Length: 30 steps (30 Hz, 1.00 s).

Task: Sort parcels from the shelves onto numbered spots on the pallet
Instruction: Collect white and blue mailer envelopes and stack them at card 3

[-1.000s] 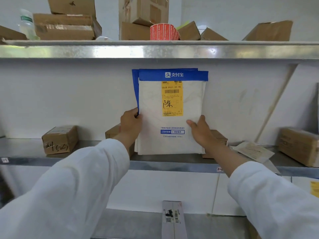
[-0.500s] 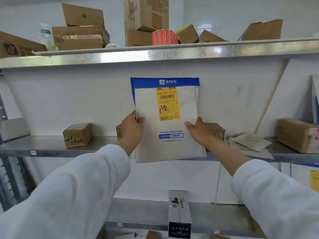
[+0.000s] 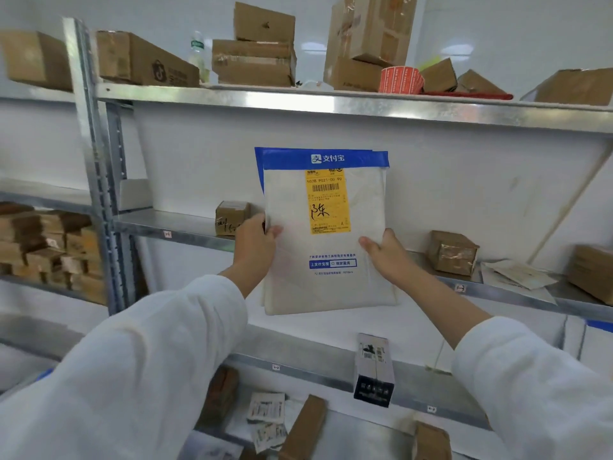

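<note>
Here the left hand (image 3: 253, 242) and right hand (image 3: 386, 252) pinch the white mailer's (image 3: 326, 240) side edges, holding it upright, clear of the middle shelf's (image 3: 185, 232) front edge.

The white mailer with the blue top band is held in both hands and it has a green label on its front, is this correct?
Not quite: the label is yellow, not green. The head view shows it on the white mailer, held by the left hand and right hand.
</note>
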Available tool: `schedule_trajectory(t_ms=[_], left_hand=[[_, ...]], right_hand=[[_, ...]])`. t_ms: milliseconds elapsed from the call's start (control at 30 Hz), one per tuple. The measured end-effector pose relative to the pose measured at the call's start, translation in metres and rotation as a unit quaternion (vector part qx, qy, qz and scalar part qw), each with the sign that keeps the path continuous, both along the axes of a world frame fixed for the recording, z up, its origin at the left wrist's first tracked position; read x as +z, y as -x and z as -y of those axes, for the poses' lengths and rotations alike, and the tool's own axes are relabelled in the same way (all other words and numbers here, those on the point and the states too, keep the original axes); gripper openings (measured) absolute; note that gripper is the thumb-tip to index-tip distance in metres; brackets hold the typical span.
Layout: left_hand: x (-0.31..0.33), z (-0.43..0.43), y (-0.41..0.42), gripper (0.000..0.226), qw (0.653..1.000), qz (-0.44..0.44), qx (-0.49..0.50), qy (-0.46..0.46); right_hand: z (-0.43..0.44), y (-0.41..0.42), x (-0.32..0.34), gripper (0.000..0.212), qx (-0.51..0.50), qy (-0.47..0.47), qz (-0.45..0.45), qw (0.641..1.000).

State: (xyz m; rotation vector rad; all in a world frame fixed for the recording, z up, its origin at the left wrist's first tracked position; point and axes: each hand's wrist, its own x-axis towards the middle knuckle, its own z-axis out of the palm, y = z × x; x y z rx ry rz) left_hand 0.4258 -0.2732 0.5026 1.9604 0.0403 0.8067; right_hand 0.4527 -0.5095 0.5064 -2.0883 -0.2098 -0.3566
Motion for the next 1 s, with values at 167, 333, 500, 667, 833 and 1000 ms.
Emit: schedule_trajectory(t_ms=[167,333,500,667,833,1000], left_hand=[[-0.020,-0.061,0.060,0.016,0.999,-0.013,0.017,0.046],[-0.051,-0.124,0.112,0.017,0.997,-0.028,0.062,0.048],[-0.091,-0.174,0.169,0.011,0.987,-0.048,0.141,0.062],[-0.133,-0.216,0.216,0.017,0.970,-0.087,0.210,0.087],[-0.153,-0.256,0.256,0.028,0.958,-0.098,0.253,0.095],[-0.155,-0.297,0.289,0.045,0.940,-0.093,0.313,0.096]], right_hand=[[-0.065,0.024,-0.023,0.040,0.043,0.002,-0.031,0.999],[-0.131,0.060,-0.042,0.042,0.089,0.015,-0.066,0.994],[-0.196,0.084,-0.073,0.040,0.145,0.044,-0.095,0.984],[-0.252,0.114,-0.107,0.034,0.182,0.083,-0.129,0.971],[-0.314,0.123,-0.125,0.032,0.239,0.099,-0.127,0.957],[-0.382,0.124,-0.135,0.034,0.312,0.127,-0.145,0.930]])
